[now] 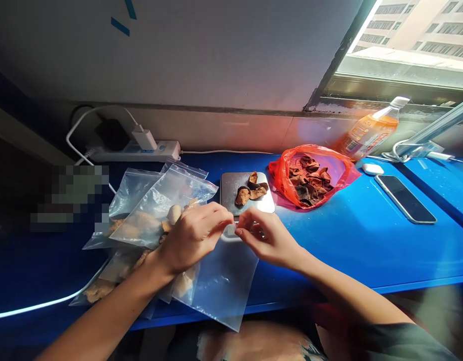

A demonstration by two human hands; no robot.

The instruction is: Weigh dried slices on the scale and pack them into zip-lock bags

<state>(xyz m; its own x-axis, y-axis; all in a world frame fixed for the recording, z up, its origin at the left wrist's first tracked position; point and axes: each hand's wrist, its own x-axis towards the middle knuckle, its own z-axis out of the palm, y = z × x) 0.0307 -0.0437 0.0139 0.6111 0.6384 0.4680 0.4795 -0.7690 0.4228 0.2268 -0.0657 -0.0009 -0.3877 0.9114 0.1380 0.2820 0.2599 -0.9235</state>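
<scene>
My left hand (195, 234) and my right hand (266, 236) meet in front of me, each pinching the top edge of an empty clear zip bag (225, 283) that hangs down over the blue table's front edge. Just behind my fingers sits a small silver scale (230, 188) with a few brown dried slices (251, 189) on its plate. A red plastic bag (282, 173) lies open to the right of the scale, with several more dried slices (310, 183) inside.
Several filled zip bags (156, 205) lie stacked at left. A white power strip (139, 150) with a charger sits by the wall. A black phone (404, 198), a white earbud case (372, 169) and an orange drink bottle (370, 130) are at right on the blue table (347, 235).
</scene>
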